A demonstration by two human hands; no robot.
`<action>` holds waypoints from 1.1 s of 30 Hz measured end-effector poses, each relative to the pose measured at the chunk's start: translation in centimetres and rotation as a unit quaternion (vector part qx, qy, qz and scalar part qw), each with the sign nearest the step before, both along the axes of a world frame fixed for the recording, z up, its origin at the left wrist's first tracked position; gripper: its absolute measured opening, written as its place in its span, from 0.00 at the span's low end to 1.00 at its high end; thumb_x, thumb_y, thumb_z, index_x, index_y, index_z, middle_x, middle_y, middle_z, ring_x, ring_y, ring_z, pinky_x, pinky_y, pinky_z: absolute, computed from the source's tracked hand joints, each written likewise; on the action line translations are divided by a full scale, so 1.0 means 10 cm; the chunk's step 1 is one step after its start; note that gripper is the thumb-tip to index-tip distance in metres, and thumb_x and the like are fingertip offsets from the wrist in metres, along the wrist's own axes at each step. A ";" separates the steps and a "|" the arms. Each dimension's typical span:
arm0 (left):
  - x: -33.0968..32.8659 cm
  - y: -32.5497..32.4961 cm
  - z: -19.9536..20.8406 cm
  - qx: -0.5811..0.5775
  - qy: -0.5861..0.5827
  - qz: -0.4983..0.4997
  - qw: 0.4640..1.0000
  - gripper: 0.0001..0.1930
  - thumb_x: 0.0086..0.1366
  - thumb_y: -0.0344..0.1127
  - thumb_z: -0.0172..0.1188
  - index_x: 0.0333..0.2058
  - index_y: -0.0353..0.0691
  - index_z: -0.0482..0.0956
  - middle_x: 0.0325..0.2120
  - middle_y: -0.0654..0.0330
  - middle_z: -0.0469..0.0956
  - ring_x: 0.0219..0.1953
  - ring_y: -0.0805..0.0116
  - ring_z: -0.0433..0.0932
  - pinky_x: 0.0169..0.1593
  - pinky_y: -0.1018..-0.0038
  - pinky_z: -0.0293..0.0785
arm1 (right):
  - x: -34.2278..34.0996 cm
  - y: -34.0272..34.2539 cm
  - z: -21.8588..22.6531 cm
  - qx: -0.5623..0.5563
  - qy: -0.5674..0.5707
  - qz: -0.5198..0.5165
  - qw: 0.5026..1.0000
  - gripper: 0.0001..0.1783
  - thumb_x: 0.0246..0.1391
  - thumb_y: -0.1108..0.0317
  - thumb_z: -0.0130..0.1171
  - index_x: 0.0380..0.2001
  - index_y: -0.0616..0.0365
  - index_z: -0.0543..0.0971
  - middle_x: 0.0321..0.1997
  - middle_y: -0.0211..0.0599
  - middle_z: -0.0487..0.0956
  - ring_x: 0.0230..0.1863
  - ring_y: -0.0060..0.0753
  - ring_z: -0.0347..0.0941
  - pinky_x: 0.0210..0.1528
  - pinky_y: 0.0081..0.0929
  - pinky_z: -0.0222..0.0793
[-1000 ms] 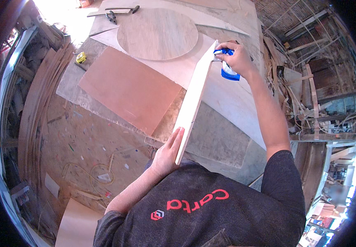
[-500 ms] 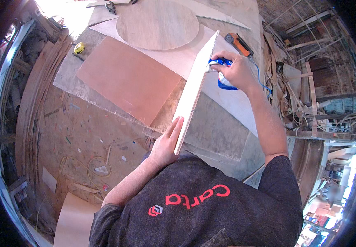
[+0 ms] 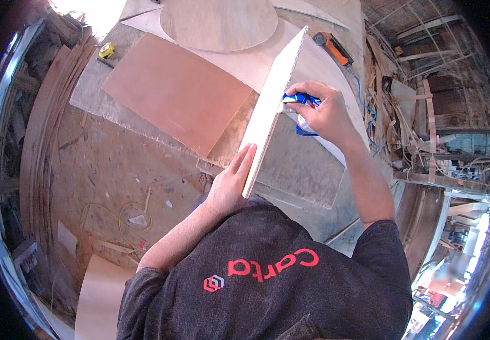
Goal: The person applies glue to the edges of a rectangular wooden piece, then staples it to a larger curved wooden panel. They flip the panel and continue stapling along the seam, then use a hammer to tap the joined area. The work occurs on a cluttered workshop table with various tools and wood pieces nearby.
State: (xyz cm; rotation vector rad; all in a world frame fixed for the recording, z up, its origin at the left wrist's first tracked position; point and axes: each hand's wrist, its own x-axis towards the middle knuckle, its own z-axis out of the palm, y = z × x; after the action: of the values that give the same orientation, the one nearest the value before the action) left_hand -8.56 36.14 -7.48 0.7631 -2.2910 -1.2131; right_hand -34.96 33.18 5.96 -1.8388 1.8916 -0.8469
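At the far left of the surface (image 3: 89, 90), toward ten o'clock from the middle of the view, there is a yellow tape measure (image 3: 106, 51). Next to it, between ten and eleven o'clock, a reddish-brown sheet (image 3: 177, 93) lies flat, and a round wooden disc (image 3: 219, 22) is close to twelve.

The left hand (image 3: 231, 184) is near the clock's centre. Its fingers are straight and close together, laid on the pale face of a long white board (image 3: 273, 96); the thumb is hidden, so I cannot tell whether it grips from behind. The board is tilted above the surface, its near end just beside the person's body and its far end pointing to one o'clock.

The board looks stiff and rather light, and its smooth face may be a little slippery. Its thin, layered edge could chip, so the better hold seems to be across both faces, near the lower end.

At the board's right edge, a blue and white roll (image 3: 304, 127), as it appears, is pinched between thumb and fingers of the right hand (image 3: 321, 110), between one and two o'clock. It seems light. Farther right, an orange and black power tool (image 3: 336, 50) lies toward one o'clock.
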 end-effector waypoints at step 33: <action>0.03 -0.04 -0.01 0.030 -0.003 -0.004 1.000 0.49 0.57 0.35 0.68 0.74 0.38 0.52 0.69 0.40 0.61 0.63 0.40 0.72 0.59 0.55 0.77 | 1.04 0.93 -0.01 0.055 -0.044 0.134 0.988 0.15 0.46 0.78 0.69 0.40 0.54 0.84 0.36 0.39 0.80 0.37 0.43 0.81 0.38 0.35 0.77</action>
State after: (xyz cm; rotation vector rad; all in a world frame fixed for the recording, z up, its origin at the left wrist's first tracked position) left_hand -8.22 35.75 -7.60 0.7796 -2.2730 -1.2904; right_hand -24.54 42.45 5.87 -1.9015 1.5597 -0.7051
